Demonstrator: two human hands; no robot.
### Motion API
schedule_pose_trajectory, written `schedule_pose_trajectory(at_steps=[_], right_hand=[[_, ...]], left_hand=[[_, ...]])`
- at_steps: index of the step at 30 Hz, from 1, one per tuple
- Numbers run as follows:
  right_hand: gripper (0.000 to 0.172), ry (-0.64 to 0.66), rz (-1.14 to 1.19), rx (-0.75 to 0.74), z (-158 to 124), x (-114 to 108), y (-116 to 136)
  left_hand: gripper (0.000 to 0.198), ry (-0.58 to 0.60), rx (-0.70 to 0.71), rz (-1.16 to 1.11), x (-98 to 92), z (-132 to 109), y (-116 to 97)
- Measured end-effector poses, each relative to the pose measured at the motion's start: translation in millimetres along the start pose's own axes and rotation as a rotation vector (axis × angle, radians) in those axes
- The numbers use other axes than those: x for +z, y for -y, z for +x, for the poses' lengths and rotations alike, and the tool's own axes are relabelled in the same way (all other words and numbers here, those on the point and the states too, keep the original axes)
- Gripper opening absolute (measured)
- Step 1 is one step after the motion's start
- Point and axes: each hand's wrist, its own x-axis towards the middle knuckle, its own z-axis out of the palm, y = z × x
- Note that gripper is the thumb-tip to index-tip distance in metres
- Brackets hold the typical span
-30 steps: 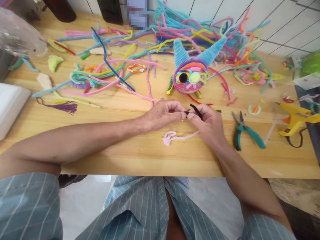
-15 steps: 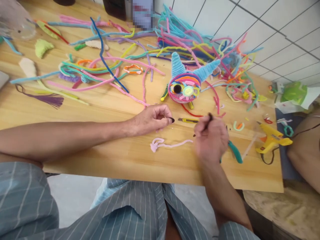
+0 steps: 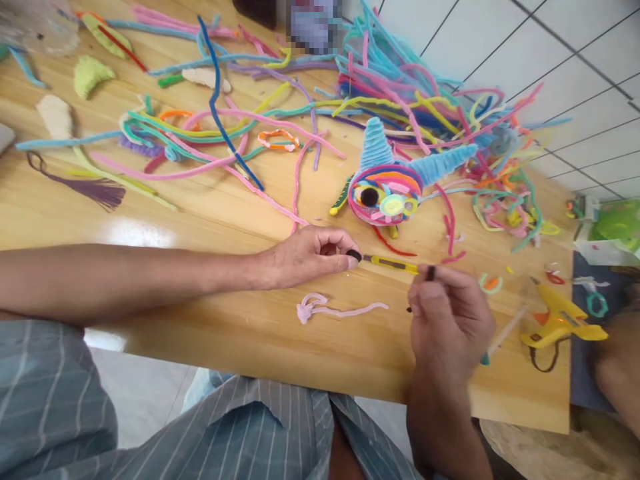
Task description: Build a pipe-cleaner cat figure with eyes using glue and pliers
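My left hand [image 3: 320,259] pinches a small flat black disc [image 3: 355,255] between thumb and fingertips above the table. My right hand [image 3: 447,320] is closed on a small dark fuzzy piece [image 3: 431,273], which shows between thumb and forefinger. A yellow utility knife [image 3: 394,265] lies between the hands, its near end partly behind my right fingers. Beyond it sits a round, colourful pipe-cleaner face [image 3: 385,195] with blue horns [image 3: 376,143] and one black eye. A pale pink pipe cleaner [image 3: 345,311] with a looped end lies nearer to me.
Loose pipe cleaners [image 3: 210,127] spread across the back of the wooden table [image 3: 200,347], with a thick bundle [image 3: 395,73] by the tiled wall. A yellow glue gun [image 3: 565,317] lies at the right. A purple tassel [image 3: 95,188] is on the left. Another person's limb [image 3: 620,353] shows at the right edge.
The view has shifted slightly. My right hand has moved a little right and towards me, now covering most of the green-handled tool. My left hand still pinches the black disc.
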Motion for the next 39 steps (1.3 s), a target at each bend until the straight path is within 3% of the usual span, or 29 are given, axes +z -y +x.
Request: schedule_pose_trajectory(at_steps=[6, 9, 17, 22, 26, 30, 33, 39], right_hand=[[0.008, 0.256, -0.264, -0.107, 5, 10, -16], [0.010, 0.284, -0.335, -0.175, 9, 16, -16], [0.017, 0.248, -0.535, -0.235, 0, 26, 13], [0.023, 0.107, -0.588, -0.179, -16, 31, 18], [0.027, -0.011, -0.485, -0.040, -22, 37, 19], [0.028, -0.093, -0.421, -0.007, -23, 44, 25], [0.026, -0.094, -0.422, -0.016, -24, 48, 26], [0.022, -0.069, -0.413, -0.036, -30, 51, 15]], left_hand=[[0.040, 0.050, -0.018, 0.030, -3.1, 1, 1], [0.045, 0.069, -0.017, 0.041, -3.4, 2, 4], [0.038, 0.051, 0.104, -0.004, 4.8, -5, -6], [0.028, 0.032, 0.240, -0.124, 10.1, -8, -8], [0.020, 0.046, 0.212, -0.227, 14.0, -5, -7], [0.012, 0.017, 0.195, -0.239, 16.6, -4, -6], [0.014, 0.014, 0.183, -0.225, 16.8, -5, -3], [0.007, 0.130, 0.058, -0.290, 15.8, -4, -3]])
